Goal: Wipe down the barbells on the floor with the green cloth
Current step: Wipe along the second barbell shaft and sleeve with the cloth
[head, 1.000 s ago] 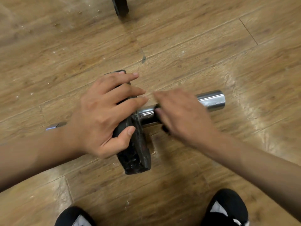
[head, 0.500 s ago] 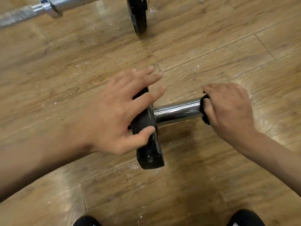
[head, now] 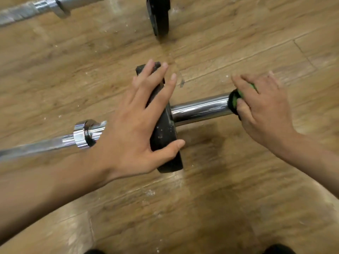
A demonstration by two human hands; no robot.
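A chrome barbell lies across the wooden floor, its shiny sleeve (head: 200, 109) running right from a small black weight plate (head: 165, 132). My left hand (head: 139, 123) rests on that plate, fingers spread straight over its top and the thumb against its near edge. My right hand (head: 260, 105) wraps the green cloth (head: 234, 99) round the sleeve's right end, which is hidden under it. The thin shaft and chrome collar (head: 82, 133) stretch off to the left.
A second barbell (head: 36, 7) lies at the top left, with its black plate (head: 158, 15) standing upright at top centre. Wooden floor planks (head: 220, 198) with white specks surround everything. My dark shoes (head: 277, 250) show at the bottom edge.
My right hand has slid the cloth rightward along the sleeve from beside the plate to its end. The left hand's fingers have straightened on the plate. The view has tilted up.
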